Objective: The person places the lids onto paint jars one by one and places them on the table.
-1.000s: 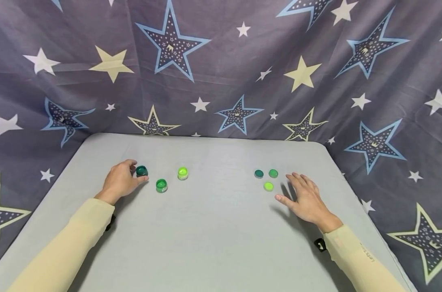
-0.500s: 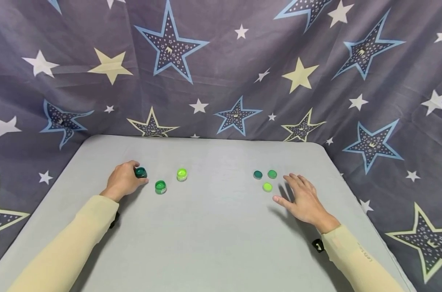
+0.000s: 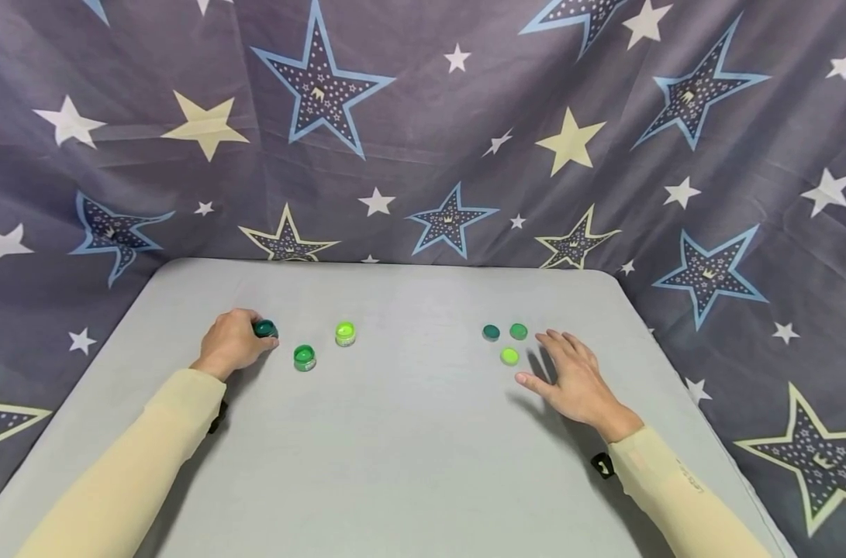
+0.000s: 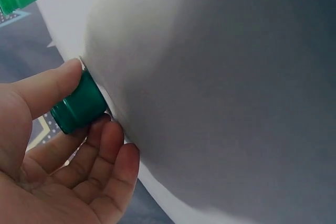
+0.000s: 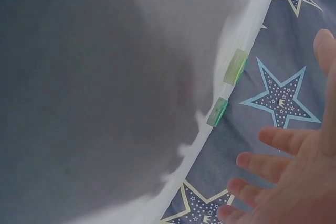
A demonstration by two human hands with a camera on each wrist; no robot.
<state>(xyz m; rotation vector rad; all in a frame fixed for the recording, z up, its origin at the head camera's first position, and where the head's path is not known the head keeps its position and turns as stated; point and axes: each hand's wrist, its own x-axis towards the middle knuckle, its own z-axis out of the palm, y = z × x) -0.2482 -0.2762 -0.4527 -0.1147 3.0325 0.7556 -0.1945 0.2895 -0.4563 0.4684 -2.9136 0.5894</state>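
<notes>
At the left of the head view, my left hand [image 3: 231, 341] grips a small dark green paint jar [image 3: 265, 329] between thumb and fingers. The left wrist view shows that jar [image 4: 83, 103] on the table with its open mouth hidden. Close by stand a mid-green jar [image 3: 305, 357] and a lime jar [image 3: 345, 333], both without lids. My right hand [image 3: 574, 381] hovers with fingers spread, holding nothing. Just left of it lie a dark green lid [image 3: 491, 332], a mid-green lid [image 3: 518, 331] and a lime lid [image 3: 509, 356].
Everything stands on a table [image 3: 409, 449] with a light grey cover. Behind it and along its sides hangs a dark curtain [image 3: 409, 116] printed with stars.
My left fingers and thumb have closed in on the dark green jar. The right hand has hardly moved; a slight shift of the whole view comes from the head camera.
</notes>
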